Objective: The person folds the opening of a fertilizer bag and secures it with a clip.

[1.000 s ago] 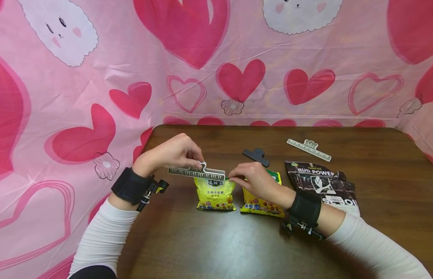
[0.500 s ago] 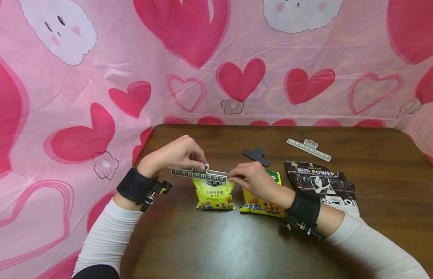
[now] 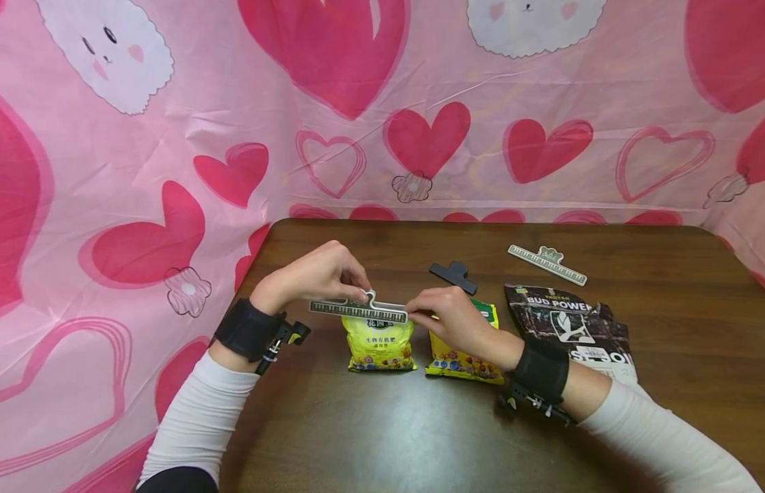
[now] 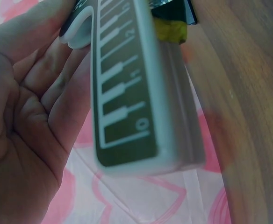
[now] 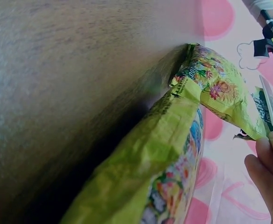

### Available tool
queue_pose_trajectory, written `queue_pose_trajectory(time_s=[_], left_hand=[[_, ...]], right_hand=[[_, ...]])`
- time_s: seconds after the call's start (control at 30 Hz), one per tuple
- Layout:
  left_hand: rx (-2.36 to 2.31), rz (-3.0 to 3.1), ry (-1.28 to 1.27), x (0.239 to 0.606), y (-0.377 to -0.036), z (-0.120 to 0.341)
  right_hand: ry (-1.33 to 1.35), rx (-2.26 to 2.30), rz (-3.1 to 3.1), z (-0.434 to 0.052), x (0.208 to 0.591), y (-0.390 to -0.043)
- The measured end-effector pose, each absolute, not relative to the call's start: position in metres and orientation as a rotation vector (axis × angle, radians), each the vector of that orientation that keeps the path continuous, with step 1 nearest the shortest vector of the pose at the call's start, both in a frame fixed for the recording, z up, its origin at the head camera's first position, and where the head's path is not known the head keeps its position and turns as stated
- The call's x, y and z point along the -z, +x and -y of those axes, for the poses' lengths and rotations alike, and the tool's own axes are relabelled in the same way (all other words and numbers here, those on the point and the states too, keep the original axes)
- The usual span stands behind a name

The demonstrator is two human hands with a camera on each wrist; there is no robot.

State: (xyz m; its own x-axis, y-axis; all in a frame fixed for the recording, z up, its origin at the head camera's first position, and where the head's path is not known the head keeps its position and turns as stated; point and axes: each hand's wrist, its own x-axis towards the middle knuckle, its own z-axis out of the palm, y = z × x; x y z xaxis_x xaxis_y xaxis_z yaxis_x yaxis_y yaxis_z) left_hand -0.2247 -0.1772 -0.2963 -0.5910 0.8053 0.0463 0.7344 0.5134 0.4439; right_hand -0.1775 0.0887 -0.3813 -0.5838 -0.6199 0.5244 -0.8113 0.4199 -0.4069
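My left hand (image 3: 327,274) pinches the handle of a long bag clip (image 3: 357,311) printed with piano keys. In the left wrist view the clip (image 4: 122,93) fills the middle, and the bag's yellow edge (image 4: 171,30) shows behind its far part. The clip lies across the top of a plump yellow fertilizer bag (image 3: 379,346), sticking out past the bag's left side. My right hand (image 3: 456,322) pinches that bag's upper right corner, close to the clip's right end. The right wrist view shows fingertips (image 5: 262,144) at the corner of the bag (image 5: 220,88).
Just under my right hand stands a second yellow bag (image 3: 462,363). To its right lies a black "BUD POWER" bag (image 3: 567,325). Farther back are a black clip (image 3: 454,276) and another piano-key clip (image 3: 547,263), all on the brown table (image 3: 370,438). Pink heart-patterned cloth (image 3: 357,171) hangs behind.
My left hand has shifted a little to the right with the clip, sliding it along the bag's top toward my right fingertips. The right hand keeps its place at the corner.
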Motion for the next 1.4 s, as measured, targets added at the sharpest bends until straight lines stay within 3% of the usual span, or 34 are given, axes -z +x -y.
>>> queue_pose_trajectory(time_s=[1.4], left_hand=[[-0.666,-2.595,1.121,0.3043,-0.2256,0.1722]], right_hand=[[1.115,-1.01,2.341,-0.0915,0.3824,-0.1725]])
